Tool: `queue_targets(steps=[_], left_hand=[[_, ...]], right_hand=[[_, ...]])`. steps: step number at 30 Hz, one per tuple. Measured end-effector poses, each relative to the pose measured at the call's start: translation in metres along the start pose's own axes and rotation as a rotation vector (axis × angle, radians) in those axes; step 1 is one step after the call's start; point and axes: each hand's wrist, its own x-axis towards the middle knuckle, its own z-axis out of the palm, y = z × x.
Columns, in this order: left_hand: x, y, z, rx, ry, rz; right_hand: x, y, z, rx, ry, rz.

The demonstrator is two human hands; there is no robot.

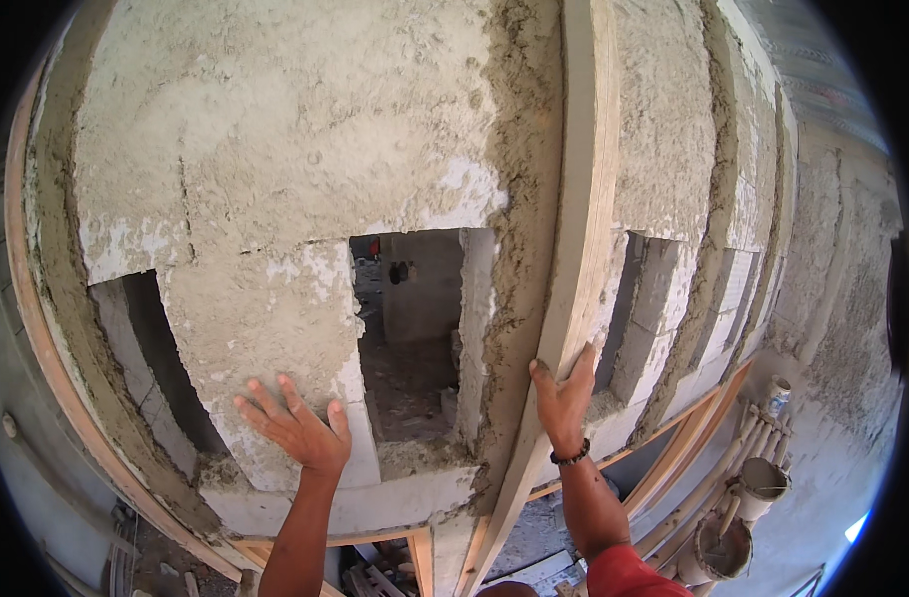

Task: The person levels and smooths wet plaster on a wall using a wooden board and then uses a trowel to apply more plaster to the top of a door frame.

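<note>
Plastered wall [275, 149], left hand [295, 428] spread flat, right hand [564, 393] grip clasping wooden batten [584, 199]

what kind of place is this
Most likely a building site: a block wall half coated in rough wet plaster, a wooden guide batten steadied by the right hand, and mortar-caked buckets below.

Right hand [564, 390]: palm side hidden against the wooden batten [586, 199]. Batten top cut by upper edge. Room beyond the wall opening [410, 328] dim; dark object there unidentifiable. Buckets [718, 547] partly cropped.
</note>
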Motion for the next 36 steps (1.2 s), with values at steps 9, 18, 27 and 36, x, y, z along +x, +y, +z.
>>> queue_targets(steps=[9,18,27,36], left_hand=[[-0.001,0.006,-0.001,-0.01,0.016,-0.03],[0.001,0.004,-0.001,-0.002,0.01,-0.01],[-0.001,0.004,0.001,-0.005,-0.002,-0.028],[0.002,0.006,-0.001,0.011,0.035,0.005]], right_hand=[[-0.112,0.047,0.007,-0.081,-0.113,0.086],[-0.001,0.017,-0.012,0.072,-0.025,0.077],[-0.046,0.017,0.01,-0.059,-0.077,0.078],[-0.074,0.031,0.006,-0.035,-0.056,0.104]])
